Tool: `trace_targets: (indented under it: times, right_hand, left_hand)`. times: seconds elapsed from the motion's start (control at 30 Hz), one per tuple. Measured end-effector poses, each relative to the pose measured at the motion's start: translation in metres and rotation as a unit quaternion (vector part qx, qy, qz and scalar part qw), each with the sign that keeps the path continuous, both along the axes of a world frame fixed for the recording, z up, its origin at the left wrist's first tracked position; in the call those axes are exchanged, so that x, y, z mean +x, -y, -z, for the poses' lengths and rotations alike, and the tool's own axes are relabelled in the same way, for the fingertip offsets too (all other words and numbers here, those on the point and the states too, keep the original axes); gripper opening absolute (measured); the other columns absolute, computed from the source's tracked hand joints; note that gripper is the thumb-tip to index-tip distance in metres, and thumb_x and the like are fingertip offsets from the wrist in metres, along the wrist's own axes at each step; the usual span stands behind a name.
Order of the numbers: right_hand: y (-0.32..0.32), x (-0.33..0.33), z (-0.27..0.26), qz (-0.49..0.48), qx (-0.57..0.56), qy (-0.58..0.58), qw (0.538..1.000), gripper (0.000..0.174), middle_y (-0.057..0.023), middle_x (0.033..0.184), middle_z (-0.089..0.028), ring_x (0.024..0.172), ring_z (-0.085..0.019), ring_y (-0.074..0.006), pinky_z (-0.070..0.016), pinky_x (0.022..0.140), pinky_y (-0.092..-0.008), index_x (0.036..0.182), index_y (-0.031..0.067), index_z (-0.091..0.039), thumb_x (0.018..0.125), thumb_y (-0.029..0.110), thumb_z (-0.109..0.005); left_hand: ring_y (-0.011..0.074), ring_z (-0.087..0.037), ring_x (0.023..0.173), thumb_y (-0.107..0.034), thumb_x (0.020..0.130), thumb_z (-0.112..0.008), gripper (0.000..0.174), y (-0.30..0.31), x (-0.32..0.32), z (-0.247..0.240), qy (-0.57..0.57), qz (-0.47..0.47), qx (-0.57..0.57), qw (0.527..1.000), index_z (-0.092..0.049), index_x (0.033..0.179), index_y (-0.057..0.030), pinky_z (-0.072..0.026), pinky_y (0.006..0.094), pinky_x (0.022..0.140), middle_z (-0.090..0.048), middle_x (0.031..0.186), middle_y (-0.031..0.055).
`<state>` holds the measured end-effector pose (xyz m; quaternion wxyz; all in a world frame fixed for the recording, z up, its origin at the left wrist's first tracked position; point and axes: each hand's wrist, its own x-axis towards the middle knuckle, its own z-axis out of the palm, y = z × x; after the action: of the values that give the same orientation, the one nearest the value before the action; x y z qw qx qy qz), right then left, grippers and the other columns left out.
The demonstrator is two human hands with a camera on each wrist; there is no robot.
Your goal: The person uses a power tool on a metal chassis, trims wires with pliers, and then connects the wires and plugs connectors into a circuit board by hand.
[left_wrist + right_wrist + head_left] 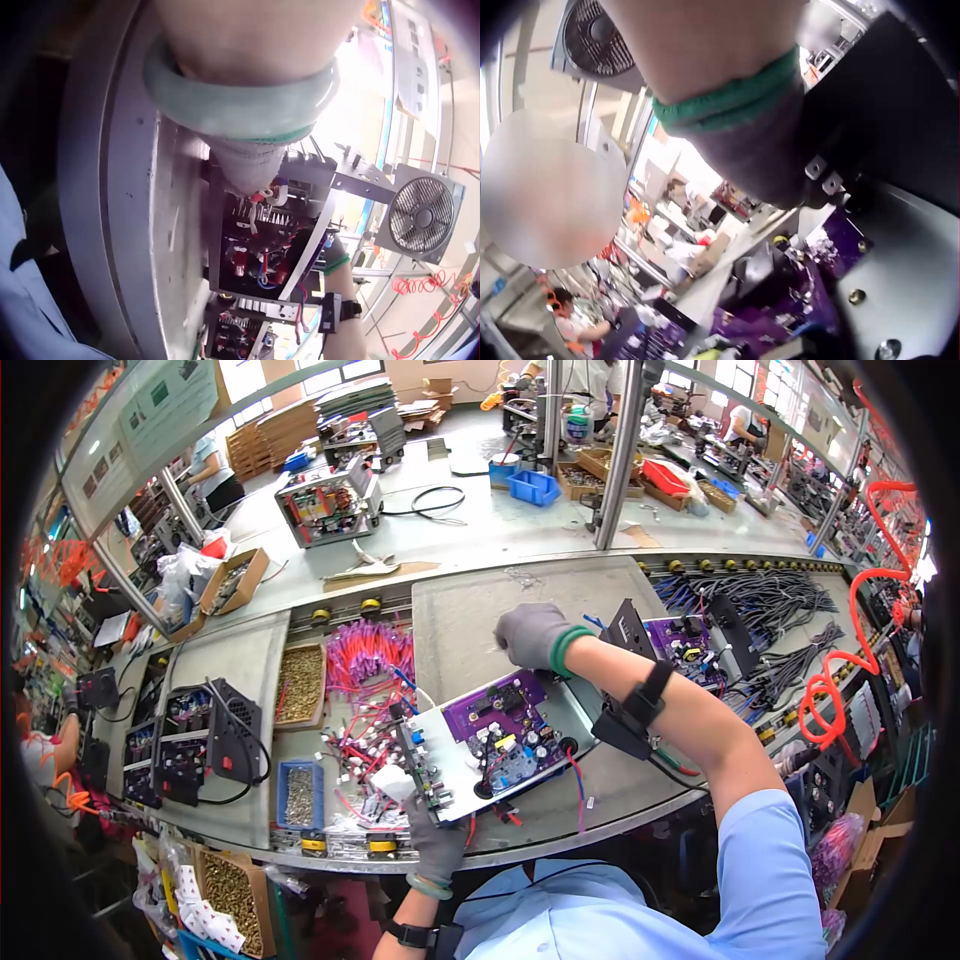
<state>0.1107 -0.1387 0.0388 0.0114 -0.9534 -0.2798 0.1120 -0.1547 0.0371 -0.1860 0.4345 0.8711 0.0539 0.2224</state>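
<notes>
An open metal chassis (580,705) carries a purple circuit board (495,710) and lies tilted across the bench. My left hand (437,845), in a grey glove, grips the chassis at the near end of its front panel (425,770). In the left wrist view, a wire with a red terminal (262,196) shows beside its fingertips. My right hand (535,637), gloved too, is bent over the chassis's far corner with its fingertips hidden. In the right wrist view, a black panel (892,112) covers part of that glove; I cannot tell whether its fingers hold anything.
Red-pink wires (370,655) lie left of the chassis, near a blue bin (300,795) and a box of small brass-coloured parts (300,685). Another unit (690,640) and dark cables (770,600) lie right. Assembled black units (200,735) stand left. A red coiled hose (825,700) hangs right.
</notes>
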Motion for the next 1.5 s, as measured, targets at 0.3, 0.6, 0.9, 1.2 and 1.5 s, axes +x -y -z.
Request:
trace_targets:
  times: [0.3,0.6,0.9,1.2,1.5]
  right_hand:
    - [0.051,-0.069,-0.006,-0.157,0.219,-0.061,0.961,0.032,-0.0082,0.093,-0.073,0.092,-0.071,-0.0259,-0.0555,0.081,-0.0358,0.108,0.0095,-0.071,0.079,-0.002,-0.064]
    - [0.051,-0.049,-0.005,-0.088,0.361,-0.011,0.928,0.028,-0.0123,0.093,-0.072,0.085,-0.070,-0.0231,-0.0551,0.079,-0.0330,0.110,0.0047,-0.068,0.084,-0.003,-0.061]
    - [0.043,-0.045,-0.010,-0.054,0.359,-0.099,0.927,0.024,-0.0102,0.097,-0.073,0.090,-0.069,-0.0157,-0.0552,0.085,-0.0305,0.112,0.0012,-0.067,0.089,-0.002,-0.062]
    - [0.029,-0.042,-0.017,-0.094,0.251,-0.008,0.963,0.022,-0.0134,0.094,-0.074,0.087,-0.073,-0.0229,-0.0567,0.081,-0.0322,0.109,0.0021,-0.069,0.087,0.001,-0.064]
    - [0.024,-0.031,0.008,-0.062,0.292,-0.081,0.951,0.021,-0.0123,0.097,-0.074,0.092,-0.071,-0.0290,-0.0555,0.085,-0.0378,0.102,0.0103,-0.073,0.087,0.006,-0.061]
  left_hand:
    - [0.0366,-0.049,0.119,-0.031,0.080,-0.072,0.036,-0.021,0.014,-0.023,-0.093,0.186,0.100,0.973,-0.069,0.110,-0.0109,-0.0423,0.0467,0.098,-0.061,0.124,0.0120]
    - [0.0369,-0.061,0.108,-0.014,0.075,-0.079,0.068,-0.064,0.014,-0.149,-0.048,0.063,0.143,0.987,-0.050,0.134,0.0002,-0.0503,0.0436,0.092,-0.058,0.119,0.0209]
    - [0.0329,-0.061,0.109,-0.018,0.078,-0.078,0.042,0.009,0.082,-0.218,0.023,0.078,0.230,0.970,-0.068,0.116,-0.0033,-0.0439,0.0419,0.100,-0.067,0.113,0.0154]
    - [0.0288,-0.061,0.100,-0.021,0.075,-0.080,0.026,0.005,0.082,-0.213,0.015,0.089,0.218,0.972,-0.075,0.097,-0.0079,-0.0432,0.0413,0.095,-0.070,0.096,0.0087]
    - [0.0293,-0.061,0.099,-0.019,0.075,-0.079,0.022,0.006,0.084,-0.211,0.018,0.089,0.203,0.975,-0.076,0.094,-0.0084,-0.0441,0.0409,0.093,-0.070,0.093,0.0087]
